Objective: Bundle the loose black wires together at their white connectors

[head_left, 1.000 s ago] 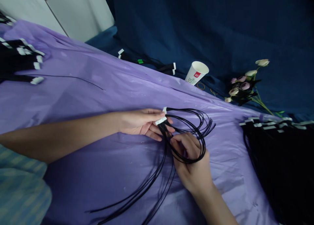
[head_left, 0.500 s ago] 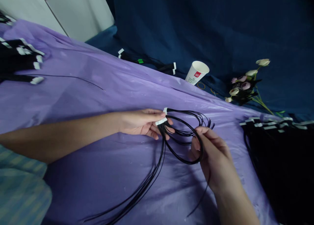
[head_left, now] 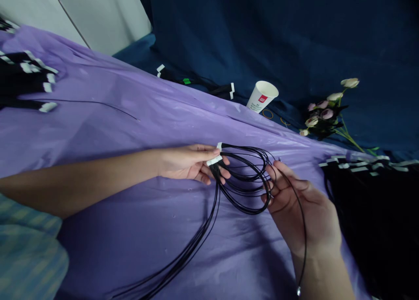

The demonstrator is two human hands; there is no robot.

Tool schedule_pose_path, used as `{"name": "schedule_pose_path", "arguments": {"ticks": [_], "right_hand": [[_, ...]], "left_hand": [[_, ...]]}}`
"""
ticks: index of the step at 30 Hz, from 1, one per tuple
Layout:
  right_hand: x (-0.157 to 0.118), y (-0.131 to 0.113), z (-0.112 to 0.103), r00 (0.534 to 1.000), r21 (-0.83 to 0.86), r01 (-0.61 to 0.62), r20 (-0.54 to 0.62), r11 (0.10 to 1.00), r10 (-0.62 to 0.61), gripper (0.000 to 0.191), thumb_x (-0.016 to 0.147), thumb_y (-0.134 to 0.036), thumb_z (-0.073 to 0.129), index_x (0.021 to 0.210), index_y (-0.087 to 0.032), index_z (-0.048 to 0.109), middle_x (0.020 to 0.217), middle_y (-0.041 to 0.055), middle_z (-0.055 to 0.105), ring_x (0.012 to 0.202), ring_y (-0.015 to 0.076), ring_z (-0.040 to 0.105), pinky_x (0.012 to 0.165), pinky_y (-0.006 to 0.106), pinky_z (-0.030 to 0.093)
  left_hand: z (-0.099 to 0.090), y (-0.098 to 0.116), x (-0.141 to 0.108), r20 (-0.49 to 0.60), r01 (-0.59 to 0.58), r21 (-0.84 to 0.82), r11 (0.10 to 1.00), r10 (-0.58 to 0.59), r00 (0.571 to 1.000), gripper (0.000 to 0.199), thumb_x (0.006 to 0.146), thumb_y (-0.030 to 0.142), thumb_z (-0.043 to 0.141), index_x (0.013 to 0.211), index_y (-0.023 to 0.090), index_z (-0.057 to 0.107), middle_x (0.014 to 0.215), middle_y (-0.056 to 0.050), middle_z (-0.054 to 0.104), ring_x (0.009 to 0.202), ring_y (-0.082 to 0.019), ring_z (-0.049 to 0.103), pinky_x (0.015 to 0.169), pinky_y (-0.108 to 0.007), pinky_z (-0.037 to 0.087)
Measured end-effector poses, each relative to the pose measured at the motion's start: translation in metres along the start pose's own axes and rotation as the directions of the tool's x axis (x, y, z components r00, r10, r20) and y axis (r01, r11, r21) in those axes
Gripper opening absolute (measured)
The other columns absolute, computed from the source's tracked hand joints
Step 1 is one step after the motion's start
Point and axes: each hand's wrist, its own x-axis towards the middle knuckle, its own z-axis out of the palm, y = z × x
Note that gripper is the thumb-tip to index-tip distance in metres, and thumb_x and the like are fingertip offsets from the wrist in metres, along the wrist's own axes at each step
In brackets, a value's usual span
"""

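Observation:
My left hand [head_left: 193, 162] pinches a black wire harness by its white connectors [head_left: 214, 160], thumb on top and fingers below. From the connectors, thin black wires [head_left: 244, 209] curve round in loops to the right, while a loose bundle [head_left: 196, 234] trails down toward the lower left. My right hand [head_left: 301, 204] is at the right side of the loops, palm turned up, its thumb and fingertips closed on the wires. One single wire [head_left: 304, 230] runs over that palm and hangs past the wrist, with a small shiny tip at its end.
Black harnesses with white connectors lie in piles at the left [head_left: 26, 79] and right [head_left: 369, 212]. Behind the purple sheet [head_left: 131, 138] stand a paper cup [head_left: 262, 94] and artificial flowers [head_left: 322, 112], with more harnesses [head_left: 209, 87] and rubber bands nearby.
My right hand has rolled palm up and shifted slightly right. The single wire that hung below it now lies across the palm and wrist. My left hand has barely moved.

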Motion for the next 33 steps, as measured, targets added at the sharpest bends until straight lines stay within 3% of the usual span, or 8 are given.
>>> {"name": "schedule_pose_path", "arguments": {"ticks": [4, 12, 18, 21, 25, 28, 30, 33], "right_hand": [[0.0, -0.002, -0.005, 0.999, 0.067, -0.015, -0.031, 0.998, 0.017, 0.036, 0.075, -0.031, 0.055, 0.103, -0.02, 0.073, 0.108, 0.0093, 0.072, 0.079, 0.0188, 0.069, 0.06, 0.03, 0.057], [-0.007, -0.008, 0.013, 0.924, 0.207, 0.166, -0.374, 0.964, -0.079, 0.04, 0.077, -0.037, 0.051, 0.101, -0.014, 0.072, 0.102, 0.008, 0.071, 0.081, 0.0163, 0.068, 0.059, 0.024, 0.057], [-0.003, -0.006, 0.024, 0.881, 0.205, 0.244, -0.455, 0.948, -0.128, 0.015, 0.085, -0.028, 0.061, 0.088, -0.016, 0.07, 0.074, -0.003, 0.065, 0.063, 0.0069, 0.063, 0.052, 0.015, 0.053], [-0.004, -0.003, 0.027, 0.867, 0.19, 0.337, -0.445, 0.922, -0.225, 0.012, 0.085, -0.028, 0.065, 0.085, -0.016, 0.068, 0.071, -0.0047, 0.061, 0.063, 0.0057, 0.062, 0.061, 0.016, 0.056], [-0.009, -0.001, 0.03, 0.875, 0.194, 0.411, -0.359, 0.891, -0.325, 0.017, 0.082, -0.034, 0.07, 0.077, -0.019, 0.066, 0.084, -0.0016, 0.066, 0.087, 0.0107, 0.067, 0.085, 0.025, 0.057], [-0.012, 0.001, 0.033, 0.913, 0.18, 0.381, -0.226, 0.907, -0.339, 0.017, 0.082, -0.035, 0.072, 0.078, -0.02, 0.065, 0.065, -0.0052, 0.058, 0.07, 0.0088, 0.063, 0.075, 0.024, 0.058], [-0.013, 0.006, 0.036, 0.926, 0.093, 0.362, -0.151, 0.928, -0.346, 0.013, 0.083, -0.032, 0.07, 0.082, -0.02, 0.065, 0.055, -0.0084, 0.047, 0.053, 0.0064, 0.051, 0.063, 0.023, 0.056], [-0.012, 0.019, 0.042, 0.887, -0.213, 0.409, -0.138, 0.888, -0.441, 0.012, 0.088, -0.031, 0.064, 0.085, -0.02, 0.065, 0.053, -0.0091, 0.038, 0.046, 0.0061, 0.039, 0.051, 0.022, 0.047]], "left_hand": [[-0.003, -0.004, 0.003, 0.018, -0.021, 0.017, 1.0, 0.02, 1.0, 0.023, 0.086, 0.051, 0.058, 0.092, 0.032, 0.07, 0.088, -0.004, 0.072, 0.085, -0.022, 0.061, 0.063, -0.032, 0.039], [0.002, 0.003, 0.0, -0.012, 0.023, -0.014, 1.0, -0.024, 1.0, 0.024, 0.09, 0.044, 0.056, 0.094, 0.023, 0.067, 0.083, -0.004, 0.07, 0.082, -0.02, 0.064, 0.062, -0.029, 0.039], [0.006, 0.007, -0.002, -0.028, 0.018, -0.025, 1.0, -0.019, 0.999, 0.025, 0.091, 0.045, 0.056, 0.094, 0.022, 0.065, 0.083, -0.004, 0.07, 0.08, -0.018, 0.064, 0.059, -0.027, 0.038], [0.005, 0.006, -0.001, -0.021, 0.031, -0.028, 0.999, -0.032, 0.999, 0.024, 0.091, 0.044, 0.056, 0.093, 0.022, 0.066, 0.083, -0.004, 0.07, 0.079, -0.017, 0.063, 0.058, -0.026, 0.036], [0.0, 0.002, 0.001, 0.002, 0.0, -0.023, 1.0, 0.0, 1.0, 0.025, 0.089, 0.05, 0.056, 0.092, 0.029, 0.069, 0.083, -0.003, 0.071, 0.078, -0.018, 0.06, 0.056, -0.028, 0.035], [-0.001, 0.002, 0.001, -0.012, 0.018, -0.023, 1.0, -0.019, 1.0, 0.027, 0.086, 0.054, 0.057, 0.091, 0.031, 0.07, 0.082, -0.002, 0.07, 0.076, -0.018, 0.058, 0.056, -0.029, 0.035], [0.0, 0.004, 0.0, -0.034, 0.042, -0.033, 0.999, -0.043, 0.998, 0.028, 0.084, 0.054, 0.06, 0.089, 0.029, 0.07, 0.08, -0.001, 0.07, 0.074, -0.017, 0.058, 0.056, -0.028, 0.036], [0.005, 0.008, -0.002, -0.066, 0.077, -0.031, 0.997, -0.079, 0.995, 0.026, 0.083, 0.052, 0.063, 0.089, 0.028, 0.069, 0.079, -0.001, 0.069, 0.075, -0.017, 0.059, 0.058, -0.028, 0.036]]}}
